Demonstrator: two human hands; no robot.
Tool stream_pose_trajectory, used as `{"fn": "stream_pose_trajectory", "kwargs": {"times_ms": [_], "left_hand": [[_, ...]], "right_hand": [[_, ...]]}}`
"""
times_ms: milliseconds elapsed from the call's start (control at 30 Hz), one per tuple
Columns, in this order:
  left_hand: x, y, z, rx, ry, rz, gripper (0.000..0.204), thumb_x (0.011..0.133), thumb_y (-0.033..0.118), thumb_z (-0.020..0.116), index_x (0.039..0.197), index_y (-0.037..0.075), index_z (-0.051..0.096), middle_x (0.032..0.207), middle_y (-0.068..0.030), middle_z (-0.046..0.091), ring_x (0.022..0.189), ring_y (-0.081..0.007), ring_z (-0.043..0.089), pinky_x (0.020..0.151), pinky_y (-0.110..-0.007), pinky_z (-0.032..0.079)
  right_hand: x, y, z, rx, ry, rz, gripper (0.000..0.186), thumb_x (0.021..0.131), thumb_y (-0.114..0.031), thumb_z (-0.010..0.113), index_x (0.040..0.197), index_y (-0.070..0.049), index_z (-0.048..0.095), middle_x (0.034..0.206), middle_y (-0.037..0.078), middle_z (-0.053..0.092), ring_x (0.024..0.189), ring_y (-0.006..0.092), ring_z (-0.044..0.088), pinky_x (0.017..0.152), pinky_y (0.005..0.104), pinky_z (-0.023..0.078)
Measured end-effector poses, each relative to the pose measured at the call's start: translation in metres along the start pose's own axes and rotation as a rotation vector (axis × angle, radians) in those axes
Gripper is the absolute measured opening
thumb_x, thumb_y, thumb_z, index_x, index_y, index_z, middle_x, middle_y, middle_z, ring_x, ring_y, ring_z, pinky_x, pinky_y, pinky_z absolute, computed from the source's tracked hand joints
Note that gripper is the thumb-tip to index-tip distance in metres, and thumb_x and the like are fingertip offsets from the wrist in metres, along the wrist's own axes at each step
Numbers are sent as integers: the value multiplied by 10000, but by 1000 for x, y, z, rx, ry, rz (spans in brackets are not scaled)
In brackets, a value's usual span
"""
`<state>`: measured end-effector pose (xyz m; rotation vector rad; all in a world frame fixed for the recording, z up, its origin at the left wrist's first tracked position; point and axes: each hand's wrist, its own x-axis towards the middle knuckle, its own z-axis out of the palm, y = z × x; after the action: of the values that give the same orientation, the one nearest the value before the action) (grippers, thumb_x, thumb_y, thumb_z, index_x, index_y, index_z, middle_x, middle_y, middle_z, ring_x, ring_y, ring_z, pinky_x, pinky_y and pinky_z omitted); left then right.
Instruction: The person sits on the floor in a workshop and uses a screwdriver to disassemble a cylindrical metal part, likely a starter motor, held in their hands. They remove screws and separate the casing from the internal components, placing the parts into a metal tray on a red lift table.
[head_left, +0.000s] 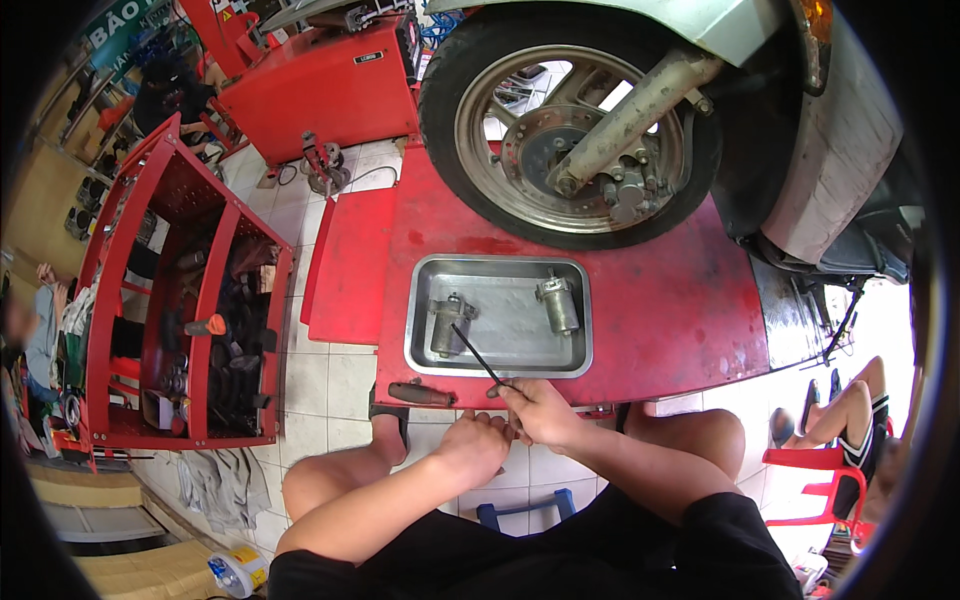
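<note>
My right hand point(543, 412) is closed round the near end of a thin dark screwdriver shaft point(477, 353). The shaft slants forward over the tray's near rim, its far tip at the left motor. My left hand point(474, 446) is curled shut right beside the right one; what its fingers hold, if anything, is hidden. In a shallow steel tray point(500, 372) lie two cylindrical metal parts that look like starter motors: the left motor point(450, 328) and the right motor point(560, 306). A dark red screwdriver handle point(420, 394) rests at the table's front edge, left of my hands.
The tray stands on a red lift table point(660, 330), under a motorbike's front wheel point(570, 140). A red tool cart point(185, 300) is at the left, a red cabinet point(320, 100) behind. At the right, a person sits near a red plastic chair point(815, 490).
</note>
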<state>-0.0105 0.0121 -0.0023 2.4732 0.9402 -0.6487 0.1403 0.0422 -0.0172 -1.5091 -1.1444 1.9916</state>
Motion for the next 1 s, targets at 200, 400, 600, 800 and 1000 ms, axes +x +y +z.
{"fn": "stream_pose_trajectory", "kwargs": {"times_ms": [200, 400, 600, 800, 1000], "left_hand": [[0, 1, -2, 0, -10, 0, 569, 838, 377, 717, 1229, -14, 583, 1206, -150, 594, 1138, -302, 589, 998, -454, 454], [0, 1, -3, 2, -16, -3, 571, 840, 377, 716, 1231, -15, 579, 1209, -151, 592, 1138, -302, 588, 1001, -459, 451], [0, 1, 0, -2, -12, 3, 580, 836, 367, 719, 1243, -18, 571, 1208, -156, 595, 1136, -306, 592, 1009, -457, 449], [0, 1, -1, -14, -12, 3, 589, 831, 366, 722, 1251, -18, 569, 1218, -159, 595, 1139, -309, 594, 1019, -462, 444], [1, 1, -2, -7, -19, 6, 587, 833, 373, 720, 1246, -18, 572, 1212, -161, 597, 1132, -310, 597, 1014, -464, 448]], "right_hand": [[1, 2, 1, 49, -14, 15, 308, 1049, -210, 434, 1166, 24, 598, 596, 30, 508, 428, 118, 446, 382, 300, 345], [2, 2, -1, 33, 1, -14, 302, 1049, -198, 434, 1166, 30, 595, 589, 35, 502, 415, 123, 437, 380, 302, 338], [-6, -5, 1, -3, 7, 17, 304, 1049, -196, 432, 1168, 28, 599, 593, 43, 512, 412, 125, 440, 383, 303, 348], [-5, -5, 1, -10, 19, 23, 304, 1048, -193, 430, 1166, 31, 600, 578, 44, 505, 405, 125, 432, 384, 300, 351], [-3, -1, 1, 10, 13, 35, 305, 1048, -190, 426, 1163, 30, 603, 579, 48, 512, 406, 124, 433, 384, 298, 347]]}}
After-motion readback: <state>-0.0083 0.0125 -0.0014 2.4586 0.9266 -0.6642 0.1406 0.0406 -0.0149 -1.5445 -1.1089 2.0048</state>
